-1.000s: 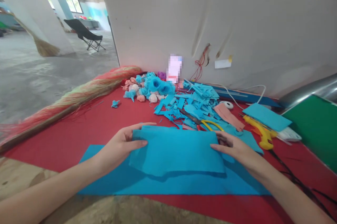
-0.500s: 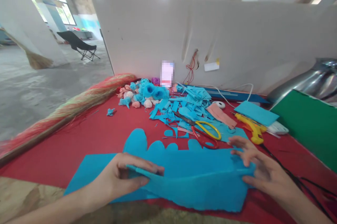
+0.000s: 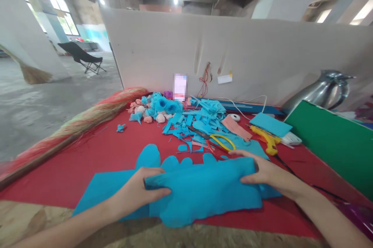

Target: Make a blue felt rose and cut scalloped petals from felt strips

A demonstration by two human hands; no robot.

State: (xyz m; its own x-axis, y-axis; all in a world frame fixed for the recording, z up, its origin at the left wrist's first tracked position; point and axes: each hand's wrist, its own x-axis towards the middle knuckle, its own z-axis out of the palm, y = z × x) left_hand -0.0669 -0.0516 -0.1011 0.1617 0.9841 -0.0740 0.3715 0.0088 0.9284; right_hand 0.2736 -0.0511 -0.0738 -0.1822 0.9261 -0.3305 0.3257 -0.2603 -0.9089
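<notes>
A strip of blue crepe paper [image 3: 201,187] is stretched between my two hands above the red table covering. My left hand [image 3: 140,189] pinches its left end, thumb in front and fingers behind. At the right end, my right hand [image 3: 256,168] grips the upper corner between thumb and fingers. Under the strip lies a larger flat blue sheet [image 3: 101,189], and rounded petal-shaped blue pieces [image 3: 148,156] stick out behind it. Scissors with one yellow and one red handle [image 3: 223,142] lie just beyond my right hand.
Blue paper scraps [image 3: 208,114] and a heap of paper flowers [image 3: 163,104] lie at the back. A yellow glue gun [image 3: 269,139], a green board [image 3: 329,147] and a metal jug [image 3: 317,90] stand to the right. A long straw-like bundle [image 3: 87,119] borders the left.
The paper strip has swung up to face me more fully, and its right end has come inward with my right hand, whose fingers have closed on it. The view has shifted slightly.
</notes>
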